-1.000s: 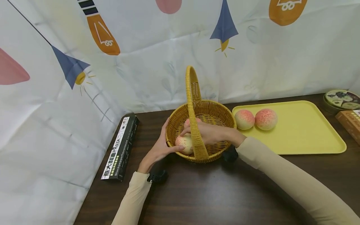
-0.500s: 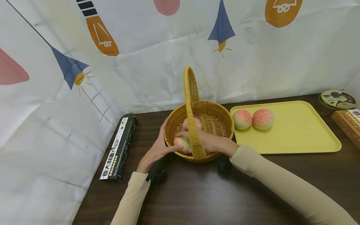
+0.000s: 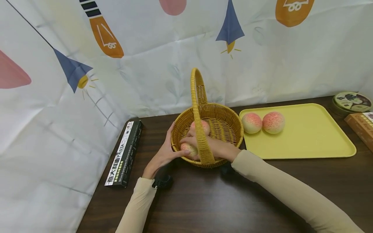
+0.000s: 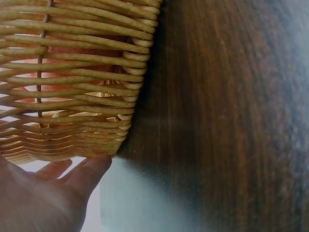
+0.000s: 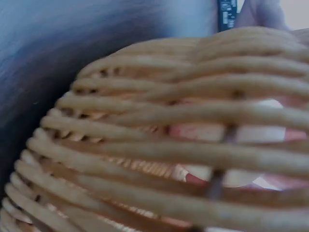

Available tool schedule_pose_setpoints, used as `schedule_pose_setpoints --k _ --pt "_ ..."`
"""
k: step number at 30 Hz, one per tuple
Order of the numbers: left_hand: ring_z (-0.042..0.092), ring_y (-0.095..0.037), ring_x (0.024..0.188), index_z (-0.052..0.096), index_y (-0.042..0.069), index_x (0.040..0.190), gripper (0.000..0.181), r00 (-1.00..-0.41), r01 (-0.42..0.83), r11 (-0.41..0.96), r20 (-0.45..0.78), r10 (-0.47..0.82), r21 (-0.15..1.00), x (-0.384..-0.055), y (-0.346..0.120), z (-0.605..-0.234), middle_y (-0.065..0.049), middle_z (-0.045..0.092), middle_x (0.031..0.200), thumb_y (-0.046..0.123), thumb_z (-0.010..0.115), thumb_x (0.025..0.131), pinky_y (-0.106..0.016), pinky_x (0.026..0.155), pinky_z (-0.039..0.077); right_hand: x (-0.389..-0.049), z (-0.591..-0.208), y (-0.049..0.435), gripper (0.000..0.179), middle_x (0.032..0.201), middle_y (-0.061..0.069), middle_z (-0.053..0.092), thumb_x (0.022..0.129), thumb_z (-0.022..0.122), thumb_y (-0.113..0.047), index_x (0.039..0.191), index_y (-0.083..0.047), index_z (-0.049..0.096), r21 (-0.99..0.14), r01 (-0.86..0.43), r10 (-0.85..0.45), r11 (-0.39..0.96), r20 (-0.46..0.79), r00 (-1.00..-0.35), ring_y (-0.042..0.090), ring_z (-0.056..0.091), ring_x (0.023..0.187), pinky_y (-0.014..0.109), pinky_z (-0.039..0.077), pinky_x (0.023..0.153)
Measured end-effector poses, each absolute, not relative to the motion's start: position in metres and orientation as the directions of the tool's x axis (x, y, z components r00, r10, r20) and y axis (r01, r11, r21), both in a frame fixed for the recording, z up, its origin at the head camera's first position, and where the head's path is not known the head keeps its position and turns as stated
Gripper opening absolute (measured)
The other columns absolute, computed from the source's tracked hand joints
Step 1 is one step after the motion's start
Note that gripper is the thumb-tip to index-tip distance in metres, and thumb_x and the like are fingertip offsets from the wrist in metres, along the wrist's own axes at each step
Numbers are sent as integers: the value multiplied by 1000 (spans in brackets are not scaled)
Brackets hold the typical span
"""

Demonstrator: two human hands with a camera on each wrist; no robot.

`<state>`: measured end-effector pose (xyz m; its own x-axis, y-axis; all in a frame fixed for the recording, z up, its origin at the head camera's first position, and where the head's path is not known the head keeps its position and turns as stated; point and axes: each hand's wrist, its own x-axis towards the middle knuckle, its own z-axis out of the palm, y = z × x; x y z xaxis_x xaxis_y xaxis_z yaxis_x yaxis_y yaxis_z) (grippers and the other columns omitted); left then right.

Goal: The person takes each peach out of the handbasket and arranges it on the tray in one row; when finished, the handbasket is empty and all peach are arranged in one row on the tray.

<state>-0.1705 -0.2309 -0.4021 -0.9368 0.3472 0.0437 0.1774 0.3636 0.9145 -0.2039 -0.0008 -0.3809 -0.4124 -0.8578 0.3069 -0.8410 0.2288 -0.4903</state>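
A yellow wicker basket (image 3: 228, 116) with a tall arched handle stands on the dark table. My left hand (image 3: 163, 154) holds its left side, thumb over the near rim and fingers along the outer wall. Reaching in under the handle, my right hand (image 3: 218, 147) grips a pink-and-cream peach (image 3: 187, 148) low at the near left of the basket. Just behind it lies a second peach (image 3: 205, 127). The left wrist view shows the left fingers (image 4: 91, 171) against the weave. In the right wrist view the basket wall (image 5: 145, 106) hides most of the right hand.
To the right, a yellow tray (image 3: 314, 132) carries two more peaches (image 3: 252, 123). A black pasta box (image 3: 124, 153) lies at the left. A round tin (image 3: 352, 102) and a brown box (image 3: 361, 127) are at the far right. A patterned cloth (image 3: 163, 74) hangs behind.
The right hand has moved lower and slightly left with its peach, settling deeper in the basket. The left hand keeps its hold on the rim. The view has shifted a little.
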Motion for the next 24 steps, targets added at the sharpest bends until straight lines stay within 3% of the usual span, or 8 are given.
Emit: schedule_pose_setpoints --k 4,11,14,17,22,24 --pt "29 -30 153 -5 37 167 128 -937 168 370 32 348 914 -172 -230 -403 -5 8 173 56 87 81 -56 120 29 -203 -373 2 40 121 12 67 94 74 -25 127 -4 67 -503 -818 -842 278 283 -460 27 61 114 43 53 97" --pt "29 -29 153 -4 37 167 129 -936 174 346 46 348 922 -171 -231 -403 -3 7 173 58 88 79 -55 120 29 -202 -354 14 50 118 10 60 83 83 -25 126 -7 65 -459 -844 -827 278 333 -453 25 53 109 47 46 97" --pt "27 -30 154 -5 37 167 131 -939 158 352 30 342 923 -171 -232 -403 -4 6 173 61 88 77 -57 121 27 -204 -342 23 62 125 13 61 79 88 -26 133 -4 65 -516 -800 -795 306 324 -513 27 56 115 48 45 102" --pt "24 -31 155 -5 36 167 132 -941 141 361 12 338 922 -171 -232 -404 -5 5 173 60 88 77 -57 120 27 -206 -332 39 69 128 14 60 77 93 -27 135 -2 65 -582 -742 -740 334 325 -588 28 57 116 46 51 97" --pt "24 -33 154 -5 36 167 132 -941 136 360 7 339 923 -170 -231 -403 -8 7 173 56 89 78 -56 119 28 -204 -310 81 69 127 12 57 74 96 -22 134 -8 66 -638 -680 -611 361 389 -690 28 59 107 47 57 82" --pt "24 -33 154 -5 36 168 131 -940 142 354 13 342 925 -170 -232 -403 -8 7 172 54 90 79 -57 119 29 -202 -301 102 68 130 11 56 75 95 -17 135 -9 64 -678 -647 -552 349 408 -727 27 60 109 47 58 84"
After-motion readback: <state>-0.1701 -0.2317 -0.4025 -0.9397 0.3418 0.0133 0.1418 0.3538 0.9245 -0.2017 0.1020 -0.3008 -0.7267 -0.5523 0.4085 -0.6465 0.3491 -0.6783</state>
